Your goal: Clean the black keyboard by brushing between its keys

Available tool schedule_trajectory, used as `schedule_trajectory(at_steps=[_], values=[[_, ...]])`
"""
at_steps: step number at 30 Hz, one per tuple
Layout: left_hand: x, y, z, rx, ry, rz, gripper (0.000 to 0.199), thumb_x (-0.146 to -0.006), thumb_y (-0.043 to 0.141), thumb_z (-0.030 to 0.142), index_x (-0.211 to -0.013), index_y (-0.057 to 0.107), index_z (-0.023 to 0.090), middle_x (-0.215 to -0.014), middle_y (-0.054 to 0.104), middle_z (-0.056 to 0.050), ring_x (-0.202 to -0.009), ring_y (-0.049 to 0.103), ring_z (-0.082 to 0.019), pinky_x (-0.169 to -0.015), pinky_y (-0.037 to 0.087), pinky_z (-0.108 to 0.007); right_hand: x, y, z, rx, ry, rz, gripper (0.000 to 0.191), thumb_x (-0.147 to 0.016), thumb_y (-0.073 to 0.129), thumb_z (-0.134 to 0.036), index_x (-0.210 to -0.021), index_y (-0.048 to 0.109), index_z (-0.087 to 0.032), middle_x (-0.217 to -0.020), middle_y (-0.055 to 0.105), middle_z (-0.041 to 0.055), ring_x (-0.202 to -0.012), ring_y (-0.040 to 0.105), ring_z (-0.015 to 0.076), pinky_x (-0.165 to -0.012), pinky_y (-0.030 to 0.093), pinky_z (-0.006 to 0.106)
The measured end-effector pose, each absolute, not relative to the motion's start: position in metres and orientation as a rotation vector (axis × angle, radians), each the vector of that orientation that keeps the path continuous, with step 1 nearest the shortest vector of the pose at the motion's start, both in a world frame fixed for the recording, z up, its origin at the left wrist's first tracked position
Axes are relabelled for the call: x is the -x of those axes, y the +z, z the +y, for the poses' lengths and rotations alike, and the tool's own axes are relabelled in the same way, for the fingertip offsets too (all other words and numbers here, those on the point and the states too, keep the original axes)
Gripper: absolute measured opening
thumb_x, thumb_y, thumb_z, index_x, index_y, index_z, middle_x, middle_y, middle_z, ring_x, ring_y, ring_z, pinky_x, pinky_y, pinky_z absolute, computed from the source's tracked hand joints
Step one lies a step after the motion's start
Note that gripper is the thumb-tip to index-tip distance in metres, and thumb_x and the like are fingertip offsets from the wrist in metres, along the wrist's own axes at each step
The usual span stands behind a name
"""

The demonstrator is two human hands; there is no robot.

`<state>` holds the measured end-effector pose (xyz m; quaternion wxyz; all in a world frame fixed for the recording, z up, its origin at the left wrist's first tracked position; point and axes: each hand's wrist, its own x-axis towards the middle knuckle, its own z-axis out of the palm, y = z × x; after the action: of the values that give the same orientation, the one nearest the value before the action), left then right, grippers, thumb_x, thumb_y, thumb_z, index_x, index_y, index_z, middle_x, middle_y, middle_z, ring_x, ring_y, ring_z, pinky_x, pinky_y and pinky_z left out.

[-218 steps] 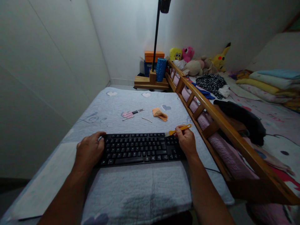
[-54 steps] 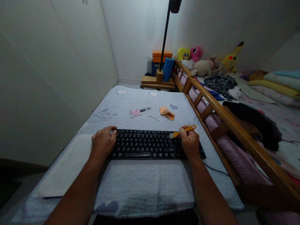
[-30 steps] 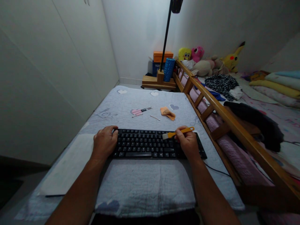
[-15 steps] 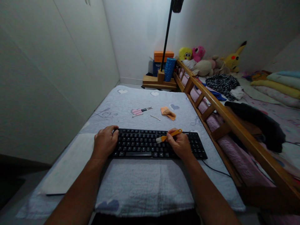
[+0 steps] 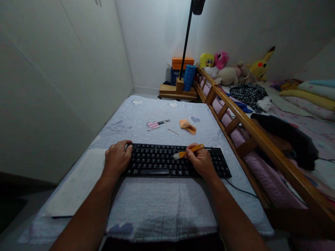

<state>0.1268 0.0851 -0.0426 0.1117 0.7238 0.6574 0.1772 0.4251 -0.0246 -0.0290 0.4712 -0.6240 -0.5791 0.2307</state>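
Note:
A black keyboard [image 5: 154, 161] lies flat across the cloth-covered table. My left hand [image 5: 117, 157] grips its left end, thumb on top near the edge and fingers round the side. In my right hand [image 5: 200, 161] is a small brush [image 5: 195, 148] with an orange handle, pinched between thumb and fingers. Its pale bristles touch or hover just over the keys right of the middle; I cannot tell which. Beyond the keyboard lie an orange cloth [image 5: 187, 126], a cotton swab [image 5: 173, 131], another swab [image 5: 153, 129] and a slim tool with a black grip [image 5: 163, 122].
A cable [image 5: 242, 188] runs from the keyboard's right side toward a wooden bed rail [image 5: 251, 129]. On the left is a pale flat sheet [image 5: 78, 181]. Past the table's far end stands a wooden base [image 5: 170, 91] with a black pole. Plush toys and clothes lie on the bed.
The brush's bristles have shifted very slightly left over the keys. My left hand and the keyboard have stayed in place.

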Motion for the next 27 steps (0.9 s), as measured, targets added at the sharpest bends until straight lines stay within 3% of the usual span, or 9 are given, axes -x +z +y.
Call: schedule_trajectory(at_steps=[8,17,22,27], values=[[-0.126,-0.047,0.087,-2.146,0.549,1.925,0.050,-0.094,0.035,0.038,-0.120,0.070,0.016,-0.125,0.072,-0.014,-0.119,0.063,-0.036,-0.106,0.045,-0.051,-0.453,-0.020,-0.032,1.692,0.247,-1.317,0.024,-0.088,0.053,-0.038,-0.074,0.062,-0.021,-0.057,0.060,-0.0009,-0.056,0.060,0.0180,-0.060,0.043,0.029],[-0.125,-0.046,0.087,-2.147,0.530,1.920,0.049,-0.094,0.036,0.039,-0.121,0.070,0.016,-0.126,0.072,-0.014,-0.120,0.063,-0.035,-0.106,0.045,-0.049,-0.440,-0.027,-0.029,1.445,0.717,-1.202,0.029,-0.091,0.060,-0.046,-0.092,0.069,-0.019,-0.064,0.062,-0.0012,-0.059,0.058,0.0160,-0.056,0.041,0.027],[-0.125,-0.048,0.087,-2.156,0.549,1.926,0.047,-0.094,0.037,0.039,-0.119,0.071,0.017,-0.126,0.073,-0.013,-0.119,0.063,-0.035,-0.105,0.046,-0.050,-0.429,-0.030,-0.027,1.398,0.839,-1.251,0.028,-0.091,0.062,-0.046,-0.090,0.070,-0.019,-0.067,0.063,-0.0004,-0.059,0.056,0.0149,-0.056,0.040,0.027],[-0.125,-0.047,0.087,-2.158,0.557,1.921,0.046,-0.093,0.039,0.038,-0.118,0.071,0.017,-0.123,0.073,-0.014,-0.118,0.064,-0.035,-0.104,0.047,-0.051,-0.424,-0.034,-0.027,1.391,0.959,-1.273,0.025,-0.089,0.062,-0.041,-0.101,0.069,-0.020,-0.075,0.068,0.0013,-0.061,0.057,0.0155,-0.057,0.043,0.027]])
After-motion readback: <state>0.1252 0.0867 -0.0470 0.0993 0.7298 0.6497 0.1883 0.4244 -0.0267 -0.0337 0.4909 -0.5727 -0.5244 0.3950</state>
